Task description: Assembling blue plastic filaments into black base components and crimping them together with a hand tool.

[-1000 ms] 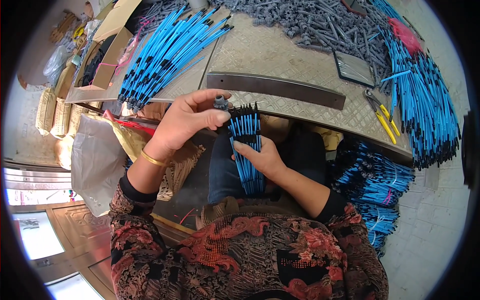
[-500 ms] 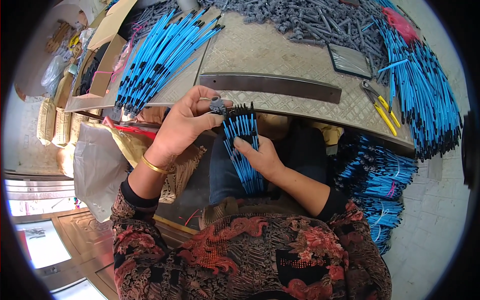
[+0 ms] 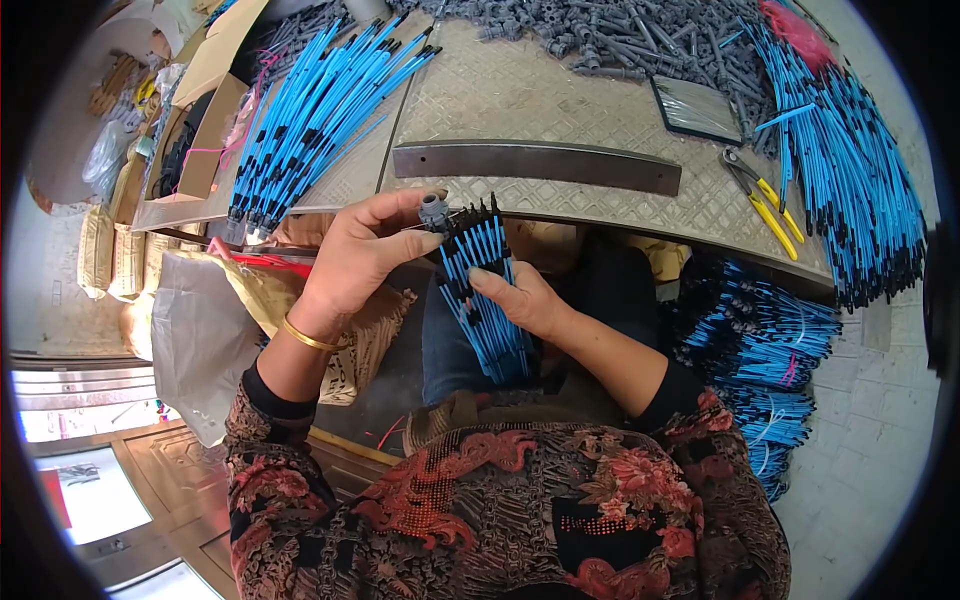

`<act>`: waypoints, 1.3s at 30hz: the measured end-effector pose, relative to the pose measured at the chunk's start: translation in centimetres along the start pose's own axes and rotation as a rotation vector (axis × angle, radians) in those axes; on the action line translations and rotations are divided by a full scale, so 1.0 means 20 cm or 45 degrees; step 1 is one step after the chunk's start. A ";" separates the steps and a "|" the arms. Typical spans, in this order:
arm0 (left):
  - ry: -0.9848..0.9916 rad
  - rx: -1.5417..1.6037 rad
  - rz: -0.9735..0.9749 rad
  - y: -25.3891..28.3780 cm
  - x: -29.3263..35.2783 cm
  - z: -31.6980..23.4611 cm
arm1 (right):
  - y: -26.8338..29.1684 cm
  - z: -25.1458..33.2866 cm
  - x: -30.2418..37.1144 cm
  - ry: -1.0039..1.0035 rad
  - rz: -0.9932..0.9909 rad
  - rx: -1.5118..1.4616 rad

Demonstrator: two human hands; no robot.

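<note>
left fingers (image 3: 408,246) hold grey fitting (image 3: 433,211) | right fingers (image 3: 496,286) hold blue rods (image 3: 492,336)

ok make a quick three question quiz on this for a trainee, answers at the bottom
1. Fill the gap: the left hand holds a ____ fitting.
2. True or false: the right hand is empty.
3. The yellow-handled pliers lie on which side of the dark metal bar? a) left b) right

Key:
1. grey
2. false; the right hand grips a bundle of blue rods
3. b
</note>
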State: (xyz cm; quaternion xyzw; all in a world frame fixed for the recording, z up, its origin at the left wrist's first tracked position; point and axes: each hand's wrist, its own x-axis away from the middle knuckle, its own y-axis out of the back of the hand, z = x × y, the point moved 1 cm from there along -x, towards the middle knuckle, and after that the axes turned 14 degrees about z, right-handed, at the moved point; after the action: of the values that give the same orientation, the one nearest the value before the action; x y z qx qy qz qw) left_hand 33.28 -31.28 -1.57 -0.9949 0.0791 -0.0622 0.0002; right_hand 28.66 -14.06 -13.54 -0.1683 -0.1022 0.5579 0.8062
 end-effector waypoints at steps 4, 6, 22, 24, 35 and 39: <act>0.012 -0.107 -0.063 -0.04 0.01 0.01 | 0.00 0.00 0.00 -0.022 -0.018 0.022; -0.010 -0.345 -0.155 -0.06 0.02 0.03 | -0.01 0.00 0.01 -0.028 -0.057 0.047; -0.113 -0.030 -0.014 -0.05 -0.01 0.06 | 0.01 0.03 0.02 -0.086 0.152 -0.083; -0.102 -0.013 0.028 -0.04 0.00 0.05 | 0.00 0.04 0.03 -0.089 0.166 -0.091; 0.118 0.124 0.136 -0.03 -0.04 -0.06 | -0.04 0.04 0.07 -0.044 0.038 -0.097; -0.455 -1.431 0.206 0.00 -0.09 -0.16 | -0.05 -0.01 0.07 0.056 -0.102 0.044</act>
State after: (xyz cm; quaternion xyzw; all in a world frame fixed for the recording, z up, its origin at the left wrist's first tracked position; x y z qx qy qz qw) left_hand 31.09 -31.05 1.44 -0.8285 0.1742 0.1577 -0.5083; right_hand 30.11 -13.20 -13.39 -0.1622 -0.0815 0.5231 0.8327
